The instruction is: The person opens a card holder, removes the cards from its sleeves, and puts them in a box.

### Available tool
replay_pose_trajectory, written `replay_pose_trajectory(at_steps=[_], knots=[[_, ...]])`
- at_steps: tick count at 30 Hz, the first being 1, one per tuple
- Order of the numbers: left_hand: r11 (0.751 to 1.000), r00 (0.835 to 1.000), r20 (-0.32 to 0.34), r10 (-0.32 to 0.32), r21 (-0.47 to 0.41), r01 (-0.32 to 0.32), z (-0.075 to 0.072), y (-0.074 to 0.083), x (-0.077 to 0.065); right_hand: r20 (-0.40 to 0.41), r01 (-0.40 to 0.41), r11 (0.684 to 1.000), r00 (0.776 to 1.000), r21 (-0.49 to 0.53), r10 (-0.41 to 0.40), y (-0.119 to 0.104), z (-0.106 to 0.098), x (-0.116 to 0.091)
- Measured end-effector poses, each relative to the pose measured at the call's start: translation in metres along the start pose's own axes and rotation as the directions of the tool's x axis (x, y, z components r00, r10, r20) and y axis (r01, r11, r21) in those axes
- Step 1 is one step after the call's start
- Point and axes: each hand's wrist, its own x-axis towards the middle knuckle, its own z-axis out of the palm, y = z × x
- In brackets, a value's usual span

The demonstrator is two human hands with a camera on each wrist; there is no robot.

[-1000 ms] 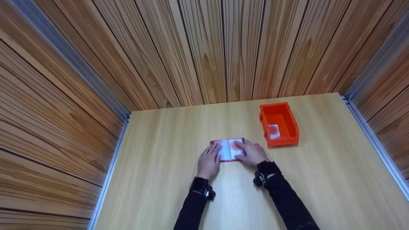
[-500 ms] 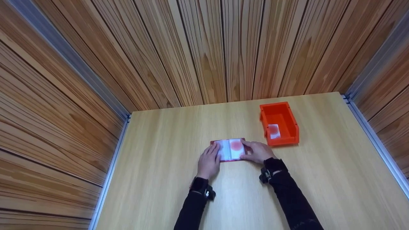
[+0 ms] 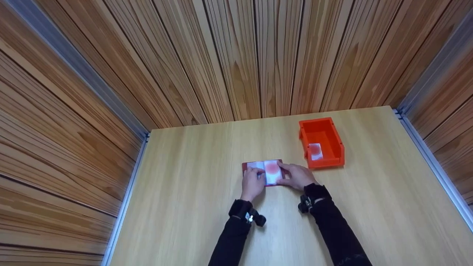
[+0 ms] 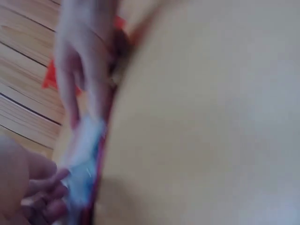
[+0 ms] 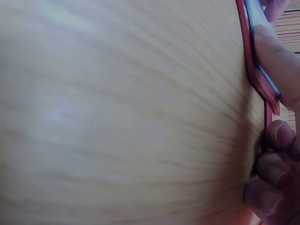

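A small red card holder [image 3: 244, 167] with clear sleeves lies spread on the table. On its right page is a white card [image 3: 272, 177] with a pink round print. My right hand [image 3: 300, 176] grips the right edge; in the right wrist view the thumb [image 5: 276, 58] lies on the page and the other fingers curl by the red cover [image 5: 250, 56]. My left hand [image 3: 253, 184] is over the left page near the fold, fingers bent. The left wrist view is blurred: left fingertips [image 4: 56, 187] are at the sleeve, and whether they pinch it is unclear.
An orange-red open bin [image 3: 334, 142] stands right of and beyond the card holder, with another pink-printed white card [image 3: 316, 157] inside. The wooden table [image 3: 184, 192] meets plank walls [image 3: 236, 74] at the back and sides.
My left hand has moved right from the left edge toward the fold, its fingers now bent. My right hand drew back from the card's face to the holder's right edge.
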Motion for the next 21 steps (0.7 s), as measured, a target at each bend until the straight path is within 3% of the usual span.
replay_pose_trajectory(at_steps=[3, 7, 14, 18, 21], knots=[[0.994, 0.994, 0.027, -0.104, -0.042, 0.105, -0.003, 0.008, 0.006, 0.003, -0.005, 1.000, 1.000, 0.004, 0.005, -0.001, 0.001, 0.000], [0.981, 0.981, 0.040, -0.192, 0.016, 0.192, -0.005, 0.014, 0.012, -0.005, -0.011, 1.000, 1.000, -0.001, 0.011, -0.002, 0.001, 0.000], [0.971, 0.984, 0.014, -0.179, 0.163, 0.174, -0.002, 0.019, 0.015, 0.005, -0.028, 0.999, 1.000, 0.025, 0.027, -0.002, 0.001, 0.000], [0.970, 0.984, 0.022, -0.176, 0.173, 0.170, 0.000, 0.020, 0.016, -0.012, -0.029, 0.999, 0.999, 0.023, 0.030, -0.001, 0.002, 0.000], [0.977, 0.982, 0.039, -0.184, 0.120, 0.178, -0.001, 0.020, 0.018, -0.023, -0.033, 0.999, 0.999, 0.023, 0.034, -0.001, 0.003, 0.000]])
